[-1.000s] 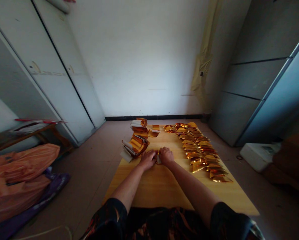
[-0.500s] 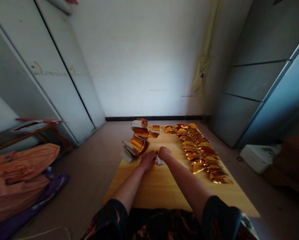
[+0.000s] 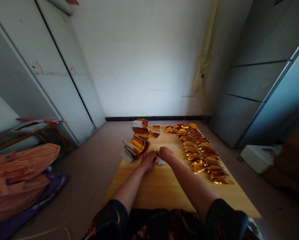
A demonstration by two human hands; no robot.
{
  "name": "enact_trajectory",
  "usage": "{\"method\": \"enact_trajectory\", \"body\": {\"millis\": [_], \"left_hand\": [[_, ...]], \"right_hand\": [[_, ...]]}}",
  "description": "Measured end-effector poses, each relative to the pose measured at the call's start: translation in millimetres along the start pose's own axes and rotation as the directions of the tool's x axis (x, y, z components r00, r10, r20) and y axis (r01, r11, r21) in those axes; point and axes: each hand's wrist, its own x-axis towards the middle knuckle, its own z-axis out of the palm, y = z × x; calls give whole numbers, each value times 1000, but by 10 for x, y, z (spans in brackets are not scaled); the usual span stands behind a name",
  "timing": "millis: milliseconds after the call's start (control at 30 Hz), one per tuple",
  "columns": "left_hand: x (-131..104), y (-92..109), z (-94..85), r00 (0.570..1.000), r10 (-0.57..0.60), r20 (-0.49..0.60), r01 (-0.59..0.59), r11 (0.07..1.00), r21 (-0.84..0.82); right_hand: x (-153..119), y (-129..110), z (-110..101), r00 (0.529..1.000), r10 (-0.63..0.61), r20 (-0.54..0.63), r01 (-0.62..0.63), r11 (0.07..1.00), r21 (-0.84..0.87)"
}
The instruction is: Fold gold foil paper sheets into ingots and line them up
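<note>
Between my hands, on the wooden table, lies a small piece of gold foil paper with its whitish side showing. My left hand is closed at the paper's left edge, pressing it low against the table. My right hand is curled at its upper right, fingers bent and partly hidden. Just beyond my left hand stands a curled stack of gold foil sheets. Along the right side run rows of folded gold foil pieces.
More foil sheets and a few loose ones are at the table's far left. A white cabinet stands left, a grey cabinet right. Orange cloth lies at left; a white box is on the floor at right.
My right hand and forearm have shifted very slightly to the right. The left hand and the foil piles look the same.
</note>
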Motion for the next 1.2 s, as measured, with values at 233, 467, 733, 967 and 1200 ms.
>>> {"method": "enact_trajectory", "body": {"millis": [233,467,733,967,1200], "left_hand": [[-42,-13,-96,996,60,70,-58,998,-32],[-18,-46,-62,994,55,90,-54,998,-16],[-28,-43,-69,995,42,85,-42,999,-4],[-37,-20,-91,995,-3,98,1,1000,13],[2,-66,-24,996,12,83,-16,999,47]], "right_hand": [[-326,532,131,822,-553,-135,563,825,46],[-375,569,272,817,-523,-243,557,825,97],[-255,449,281,815,-530,-232,573,795,197],[-308,282,146,816,-540,-207,579,765,284],[-375,284,165,958,-259,-120,267,665,697]]}}
